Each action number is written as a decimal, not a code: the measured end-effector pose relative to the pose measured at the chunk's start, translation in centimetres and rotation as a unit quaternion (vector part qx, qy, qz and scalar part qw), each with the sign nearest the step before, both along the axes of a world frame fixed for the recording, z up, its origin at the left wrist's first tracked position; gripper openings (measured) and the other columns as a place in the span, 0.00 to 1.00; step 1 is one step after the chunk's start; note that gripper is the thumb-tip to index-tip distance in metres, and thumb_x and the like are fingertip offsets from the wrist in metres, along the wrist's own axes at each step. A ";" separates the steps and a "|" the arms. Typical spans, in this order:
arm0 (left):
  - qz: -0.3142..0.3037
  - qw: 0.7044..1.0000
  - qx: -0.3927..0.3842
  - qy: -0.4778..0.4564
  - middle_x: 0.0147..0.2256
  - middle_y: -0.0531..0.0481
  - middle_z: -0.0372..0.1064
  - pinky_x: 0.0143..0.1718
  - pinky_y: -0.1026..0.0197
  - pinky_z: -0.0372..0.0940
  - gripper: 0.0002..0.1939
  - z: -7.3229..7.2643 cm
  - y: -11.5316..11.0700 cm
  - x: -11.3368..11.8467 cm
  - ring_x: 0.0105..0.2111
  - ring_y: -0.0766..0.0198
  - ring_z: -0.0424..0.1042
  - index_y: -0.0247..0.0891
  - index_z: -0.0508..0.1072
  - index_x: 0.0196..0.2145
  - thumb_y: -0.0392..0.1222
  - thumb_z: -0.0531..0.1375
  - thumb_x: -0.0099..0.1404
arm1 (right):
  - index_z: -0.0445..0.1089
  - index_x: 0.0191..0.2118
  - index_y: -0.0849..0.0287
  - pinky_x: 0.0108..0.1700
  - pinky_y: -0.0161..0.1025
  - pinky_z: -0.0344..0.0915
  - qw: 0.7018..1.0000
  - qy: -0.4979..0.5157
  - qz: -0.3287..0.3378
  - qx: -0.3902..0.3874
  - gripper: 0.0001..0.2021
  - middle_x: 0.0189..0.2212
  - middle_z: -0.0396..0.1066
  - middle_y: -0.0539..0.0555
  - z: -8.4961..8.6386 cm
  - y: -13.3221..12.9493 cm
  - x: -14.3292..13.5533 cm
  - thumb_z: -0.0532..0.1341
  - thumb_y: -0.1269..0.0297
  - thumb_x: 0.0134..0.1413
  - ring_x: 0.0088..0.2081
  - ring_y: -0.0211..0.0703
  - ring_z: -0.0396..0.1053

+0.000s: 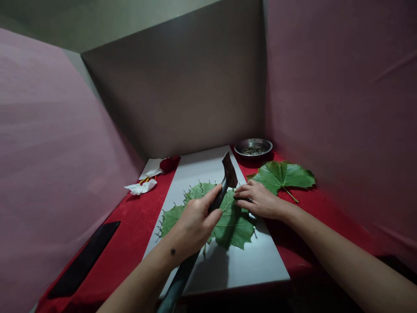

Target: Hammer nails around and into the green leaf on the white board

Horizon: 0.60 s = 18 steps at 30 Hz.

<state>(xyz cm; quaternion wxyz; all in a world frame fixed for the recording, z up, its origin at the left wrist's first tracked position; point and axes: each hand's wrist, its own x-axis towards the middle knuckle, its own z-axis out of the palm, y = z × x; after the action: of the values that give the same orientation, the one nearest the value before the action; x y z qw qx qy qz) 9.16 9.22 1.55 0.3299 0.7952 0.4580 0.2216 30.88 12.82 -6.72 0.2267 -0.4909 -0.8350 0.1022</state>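
My left hand (197, 219) is wrapped around the dark handle of a hammer (230, 170), its head raised over the leaf's far right part. Under it a large green leaf (236, 228) lies flat on a white board (202, 163). Several nails (160, 228) stand upright or slightly tilted along its left, top and right edges. My right hand (257, 200) rests at the leaf's upper right edge, thumb and fingers closed together. A small metallic glint shows at these fingertips, like a nail; most of it is hidden. My left forearm and hand cover the leaf's lower middle.
A metal bowl (253, 148) of loose nails stands at the back right. A second green leaf (283, 176) lies on the red cloth (130, 230) right of the board. At left are white paper (142, 187), a dark red ball-like thing (167, 164) and a black strip (85, 258). Pink walls flank the table.
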 end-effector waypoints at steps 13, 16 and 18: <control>0.005 0.999 -0.038 -0.038 0.15 0.60 0.55 0.19 0.63 0.55 0.29 -1.3 0.7 0.4 0.17 0.66 0.55 0.36 0.64 0.59 0.35 0.54 0.59 | 0.75 0.45 0.58 0.50 0.49 0.58 1.000 0.008 0.005 0.020 0.18 0.46 0.70 0.58 -0.4 -0.1 0.2 0.55 0.52 0.60 0.46 0.50 0.60; 0.001 0.998 -0.045 -0.042 0.16 0.60 0.56 0.18 0.64 0.54 0.28 -0.9 0.8 0.4 0.16 0.68 0.55 0.38 0.65 0.58 0.35 0.55 0.58 | 0.75 0.44 0.58 0.49 0.48 0.58 1.000 0.003 0.003 0.020 0.18 0.44 0.71 0.58 -0.3 -0.1 0.2 0.56 0.52 0.59 0.46 0.50 0.60; 0.000 0.998 -0.048 -0.048 0.18 0.61 0.55 0.18 0.65 0.53 0.28 -0.3 0.8 0.3 0.16 0.69 0.55 0.40 0.64 0.59 0.36 0.55 0.59 | 0.75 0.44 0.58 0.50 0.48 0.58 1.000 0.000 0.006 0.021 0.17 0.45 0.71 0.57 -0.2 -0.1 0.2 0.56 0.53 0.59 0.45 0.50 0.60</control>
<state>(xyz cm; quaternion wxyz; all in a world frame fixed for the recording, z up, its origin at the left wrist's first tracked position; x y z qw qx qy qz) 9.48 10.04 1.26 0.3890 0.7668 0.4520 0.2375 31.05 12.69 -6.91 0.2365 -0.4806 -0.8401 0.0857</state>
